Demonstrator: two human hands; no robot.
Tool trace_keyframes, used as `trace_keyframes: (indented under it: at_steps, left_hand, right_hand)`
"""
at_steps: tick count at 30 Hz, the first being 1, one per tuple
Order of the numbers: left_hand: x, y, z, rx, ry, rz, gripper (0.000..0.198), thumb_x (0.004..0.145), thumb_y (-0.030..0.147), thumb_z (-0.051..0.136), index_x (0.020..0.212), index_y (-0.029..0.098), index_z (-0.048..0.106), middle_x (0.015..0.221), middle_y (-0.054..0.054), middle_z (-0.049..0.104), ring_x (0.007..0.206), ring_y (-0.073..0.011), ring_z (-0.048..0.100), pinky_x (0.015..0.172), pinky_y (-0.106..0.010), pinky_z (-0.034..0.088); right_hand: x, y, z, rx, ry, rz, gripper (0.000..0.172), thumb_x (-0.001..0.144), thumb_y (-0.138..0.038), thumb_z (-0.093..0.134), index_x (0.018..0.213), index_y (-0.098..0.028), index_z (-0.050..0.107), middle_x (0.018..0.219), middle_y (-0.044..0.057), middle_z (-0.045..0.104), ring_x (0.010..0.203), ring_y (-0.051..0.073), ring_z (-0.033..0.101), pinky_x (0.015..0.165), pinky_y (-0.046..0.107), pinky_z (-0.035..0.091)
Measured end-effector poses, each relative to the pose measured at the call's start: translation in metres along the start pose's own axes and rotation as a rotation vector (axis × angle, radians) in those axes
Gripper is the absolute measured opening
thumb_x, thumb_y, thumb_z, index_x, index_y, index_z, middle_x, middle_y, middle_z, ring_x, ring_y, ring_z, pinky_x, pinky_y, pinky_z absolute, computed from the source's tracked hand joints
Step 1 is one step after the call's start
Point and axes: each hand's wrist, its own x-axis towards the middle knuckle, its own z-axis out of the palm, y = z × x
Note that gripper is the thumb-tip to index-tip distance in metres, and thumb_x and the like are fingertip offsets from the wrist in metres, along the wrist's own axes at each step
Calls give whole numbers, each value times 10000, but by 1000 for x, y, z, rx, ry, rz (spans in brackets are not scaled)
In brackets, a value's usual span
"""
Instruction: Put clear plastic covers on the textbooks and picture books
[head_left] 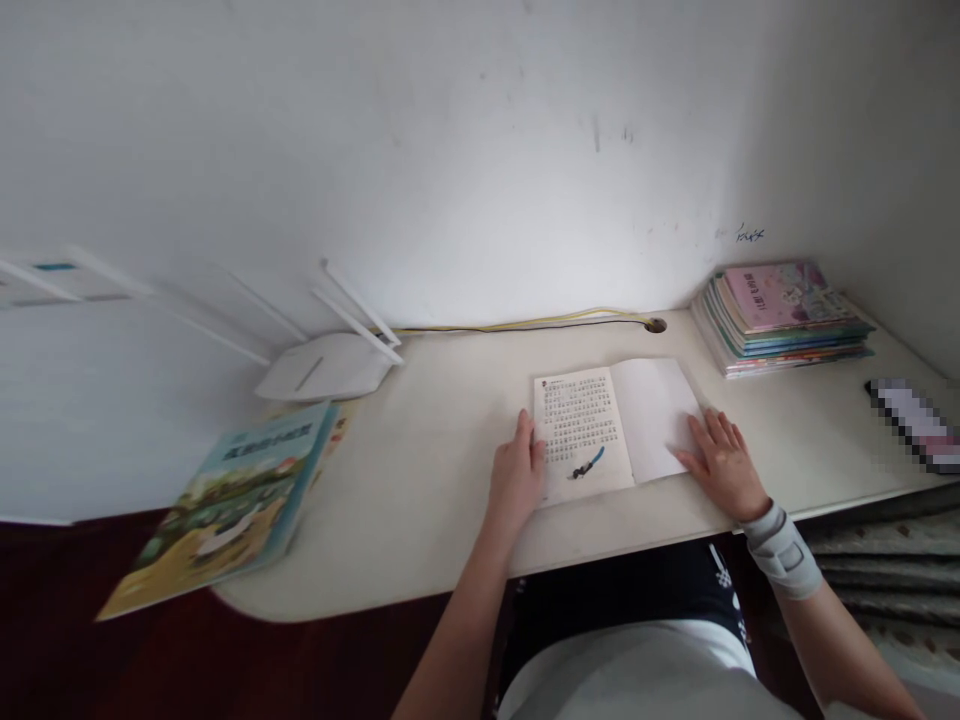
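Book (624,425) open on bench (435,480), lower right of centre. I see left hand (517,465) half-curled at its left edge, grip unclear; right hand (724,462) spread, touching blank page (658,415), grasping nothing. Best press lightly.

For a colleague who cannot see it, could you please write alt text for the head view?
The left hand and right hand touch opposite sides of an open book on a cream desk. A router and picture book lie left, stacked books right.
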Motion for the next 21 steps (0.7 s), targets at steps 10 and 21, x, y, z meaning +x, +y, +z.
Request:
trace_keyframes:
  at_steps: [10, 21]
  left_hand:
    - [-3, -4, -2, -82, -11, 39, 560, 877, 326, 418, 1404, 186, 292, 1190, -112, 620, 1006, -225, 593, 902, -423, 456]
    - [-6, 7, -10, -109, 3, 114, 452, 819, 323, 510, 1257, 223, 466, 1102, -82, 626, 954, -216, 585, 890, -421, 453]
  right_hand:
    - [1, -1, -2, 24, 12, 14, 608, 890, -519, 393, 1321, -98, 472, 1348, 221, 461, 1262, 363, 405, 1002, 490, 361]
    - [-1, -5, -9, 31, -22, -50, 508, 849, -510, 496, 1308, -292, 501, 1428, 157, 375, 1288, 395, 355, 984, 567, 333]
